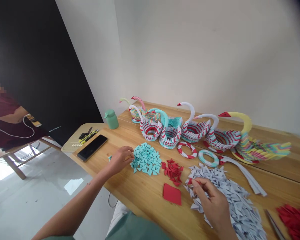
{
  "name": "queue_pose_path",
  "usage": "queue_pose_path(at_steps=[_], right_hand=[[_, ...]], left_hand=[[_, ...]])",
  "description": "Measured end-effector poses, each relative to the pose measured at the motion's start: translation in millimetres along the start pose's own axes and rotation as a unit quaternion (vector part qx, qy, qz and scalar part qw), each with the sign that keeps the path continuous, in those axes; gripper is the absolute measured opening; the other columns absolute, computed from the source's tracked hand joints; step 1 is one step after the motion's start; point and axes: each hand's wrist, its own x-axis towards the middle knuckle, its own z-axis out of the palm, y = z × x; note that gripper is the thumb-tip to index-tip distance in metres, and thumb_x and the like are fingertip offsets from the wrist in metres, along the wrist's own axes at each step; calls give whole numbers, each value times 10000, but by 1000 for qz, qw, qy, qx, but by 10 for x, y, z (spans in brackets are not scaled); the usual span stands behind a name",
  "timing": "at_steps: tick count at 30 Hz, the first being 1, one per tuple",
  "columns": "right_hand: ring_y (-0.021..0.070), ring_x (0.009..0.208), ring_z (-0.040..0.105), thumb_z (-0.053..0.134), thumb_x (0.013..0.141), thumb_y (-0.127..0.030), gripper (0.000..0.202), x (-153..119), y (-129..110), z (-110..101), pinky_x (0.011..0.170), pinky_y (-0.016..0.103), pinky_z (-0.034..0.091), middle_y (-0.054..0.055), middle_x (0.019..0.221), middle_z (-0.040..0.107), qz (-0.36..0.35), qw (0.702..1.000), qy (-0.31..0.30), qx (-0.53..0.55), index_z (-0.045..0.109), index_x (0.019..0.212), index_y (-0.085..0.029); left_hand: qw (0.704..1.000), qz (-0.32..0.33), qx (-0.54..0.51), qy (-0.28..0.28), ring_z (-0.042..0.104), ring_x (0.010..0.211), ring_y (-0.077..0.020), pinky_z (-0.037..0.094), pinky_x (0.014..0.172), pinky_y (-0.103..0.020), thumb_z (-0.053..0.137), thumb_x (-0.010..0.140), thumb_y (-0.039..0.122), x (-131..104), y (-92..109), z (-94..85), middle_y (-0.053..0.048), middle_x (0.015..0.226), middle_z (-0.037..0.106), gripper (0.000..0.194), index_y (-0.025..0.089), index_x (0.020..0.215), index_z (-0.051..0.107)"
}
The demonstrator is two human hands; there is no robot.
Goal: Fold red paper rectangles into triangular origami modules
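Note:
My left hand [121, 159] is at the left edge of a pile of turquoise folded paper triangles [148, 159], fingers loosely bent and apart, with nothing visible in them. One loose turquoise triangle [110, 158] lies beside its wrist side. Over a large heap of pale grey-lilac paper triangles [236, 196], my right hand [212, 201] pinches a small red folded paper triangle [190, 181] between thumb and fingers. Between the hands lie a small pile of red paper triangles [173, 170] and a stack of flat red paper [172, 193].
Several folded-paper swans [171, 133] stand along the back by the wall. In front are a red-and-white ring [187, 150], a turquoise-and-white ring [208, 158] and a white swan neck [247, 175]. A phone [93, 147], green jar [111, 119] and scissors [275, 225] lie around. A person sits far left.

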Motion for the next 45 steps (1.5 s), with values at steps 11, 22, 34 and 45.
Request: queue_pose_path(at_steps=[11, 22, 34, 45], right_hand=[[142, 493, 552, 525, 822, -545, 353, -11, 20, 19, 529, 224, 421, -36, 514, 580, 0, 1000, -8, 0, 627, 718, -223], [158, 524, 577, 526, 825, -554, 358, -21, 73, 15, 548, 237, 430, -23, 560, 621, -5, 1000, -12, -17, 652, 761, -224], [149, 518, 569, 522, 838, -543, 346, -7, 115, 8, 540, 224, 442, -30, 550, 606, -14, 999, -34, -14, 634, 765, -224], [152, 517, 576, 515, 838, -571, 381, -1, 118, 12, 543, 228, 447, -26, 538, 602, -28, 999, -31, -22, 642, 751, -222]], left_hand=[[991, -42, 123, -1, 595, 972, -271, 438, 891, -410, 581, 841, 263, 22, 28, 170, -109, 1035, 650, 143, 188, 902, 685], [991, -63, 113, 29, 602, 912, -261, 441, 862, -397, 528, 846, 200, 45, 87, 242, -94, 948, 682, 164, 189, 830, 691], [822, -194, -531, 68, 677, 737, -196, 485, 752, -314, 709, 758, 344, -96, 446, 112, -38, 642, 702, 230, 165, 730, 567], [744, -142, -650, 59, 661, 521, -132, 507, 558, -241, 812, 686, 295, -129, 672, 228, -19, 692, 733, 290, 153, 869, 638]])
